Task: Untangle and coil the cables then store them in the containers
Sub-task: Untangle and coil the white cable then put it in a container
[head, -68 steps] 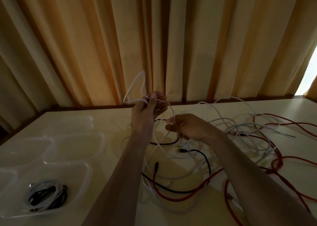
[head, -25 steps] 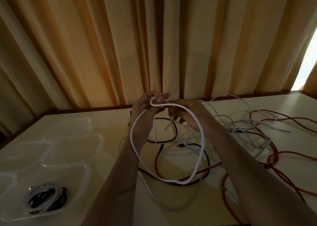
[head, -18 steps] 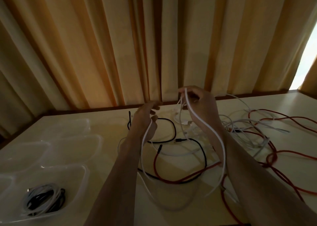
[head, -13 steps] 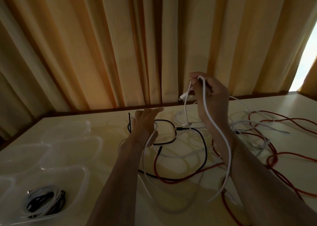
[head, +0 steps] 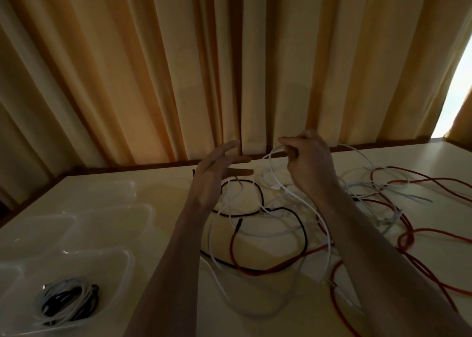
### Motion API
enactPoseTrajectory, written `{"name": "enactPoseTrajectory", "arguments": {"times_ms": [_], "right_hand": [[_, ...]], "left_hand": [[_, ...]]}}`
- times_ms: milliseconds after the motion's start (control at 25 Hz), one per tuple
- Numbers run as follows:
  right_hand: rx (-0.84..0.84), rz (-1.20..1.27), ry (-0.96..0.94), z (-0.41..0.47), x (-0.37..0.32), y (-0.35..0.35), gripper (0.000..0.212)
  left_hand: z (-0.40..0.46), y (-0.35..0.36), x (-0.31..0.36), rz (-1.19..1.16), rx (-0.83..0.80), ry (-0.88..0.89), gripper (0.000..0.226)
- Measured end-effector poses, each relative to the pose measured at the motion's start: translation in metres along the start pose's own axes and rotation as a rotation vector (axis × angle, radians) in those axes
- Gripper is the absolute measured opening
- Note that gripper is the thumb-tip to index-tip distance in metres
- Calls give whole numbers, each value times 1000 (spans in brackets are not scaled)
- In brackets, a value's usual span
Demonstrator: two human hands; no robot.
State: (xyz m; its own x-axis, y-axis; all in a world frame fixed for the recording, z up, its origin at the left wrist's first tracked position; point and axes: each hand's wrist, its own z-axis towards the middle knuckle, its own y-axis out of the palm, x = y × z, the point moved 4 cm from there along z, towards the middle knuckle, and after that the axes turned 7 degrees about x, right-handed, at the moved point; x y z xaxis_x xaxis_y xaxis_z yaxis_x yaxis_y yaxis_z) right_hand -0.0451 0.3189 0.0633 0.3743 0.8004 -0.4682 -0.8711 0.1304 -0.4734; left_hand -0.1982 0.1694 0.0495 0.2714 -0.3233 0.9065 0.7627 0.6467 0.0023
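Observation:
My right hand (head: 310, 165) pinches a white cable (head: 328, 234) at its top bend, lifted above the table; the cable hangs down in a long loop toward the table's near side. My left hand (head: 214, 175) is raised beside it with fingers spread and straight, a white strand trailing under the palm. Below lie a black cable (head: 302, 230), a red cable (head: 434, 233) and more white cables (head: 378, 186), tangled together. The nearest clear container (head: 122, 262) at lower left holds a coiled bundle of white and black cable (head: 67, 302).
Three more clear plastic containers (head: 115, 216) stand on the table's left side. Orange curtains (head: 229, 68) hang right behind the table's far edge. A bright window gap (head: 457, 91) shows at the right.
My right hand has come down from its raised position with the white cable. My left hand rose and spread its fingers near the right hand.

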Motion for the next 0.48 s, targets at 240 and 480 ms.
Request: {"name": "enactPoseTrajectory", "arguments": {"times_ms": [240, 480], "right_hand": [[-17, -126, -26, -3, -6, 0, 21], [-162, 334, 270, 1, -8, -8, 17]], "left_hand": [[-19, 29, 16, 462, -244, -24, 42], [-13, 31, 14, 463, -198, 34, 11]]}}
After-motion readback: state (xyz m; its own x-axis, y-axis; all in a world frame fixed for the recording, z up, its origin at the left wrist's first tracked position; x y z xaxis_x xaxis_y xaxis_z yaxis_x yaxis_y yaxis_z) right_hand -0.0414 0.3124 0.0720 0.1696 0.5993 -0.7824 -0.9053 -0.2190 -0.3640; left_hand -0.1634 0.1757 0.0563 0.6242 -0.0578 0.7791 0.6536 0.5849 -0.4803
